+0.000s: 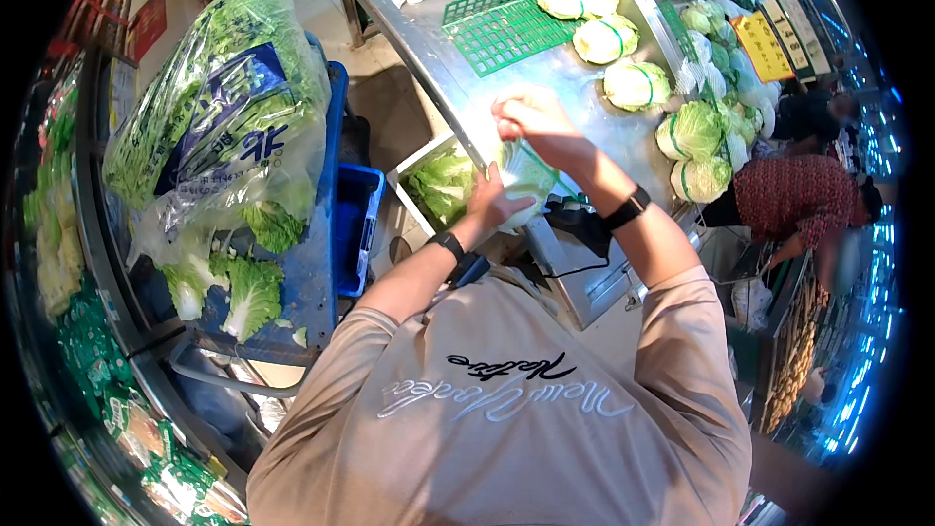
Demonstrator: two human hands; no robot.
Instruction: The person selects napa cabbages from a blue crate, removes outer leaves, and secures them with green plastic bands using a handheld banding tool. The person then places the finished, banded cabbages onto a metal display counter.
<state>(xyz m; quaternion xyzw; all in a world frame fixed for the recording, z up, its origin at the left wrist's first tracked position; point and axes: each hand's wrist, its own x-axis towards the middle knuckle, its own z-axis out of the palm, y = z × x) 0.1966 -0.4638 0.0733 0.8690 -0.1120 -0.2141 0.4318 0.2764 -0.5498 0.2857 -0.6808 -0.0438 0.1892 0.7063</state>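
Note:
A napa cabbage [527, 175] lies at the near edge of the steel table [467, 91], with green tape or band along its right side. My left hand [497, 197] rests on the cabbage's left side, thumb and fingers spread against it. Over its far end is my right hand [527, 111], fingers curled together; bright glare hides what is between them. Several cabbages with green bands stand to the right on the table, one of them a banded cabbage [635, 85].
A green plastic grate [511, 29] lies on the table. Below its edge sits a white box [427, 186] of loose leaves. On the left, a blue cart [310, 292] carries a big bag of greens [234, 102]. A person [796, 197] stands at right.

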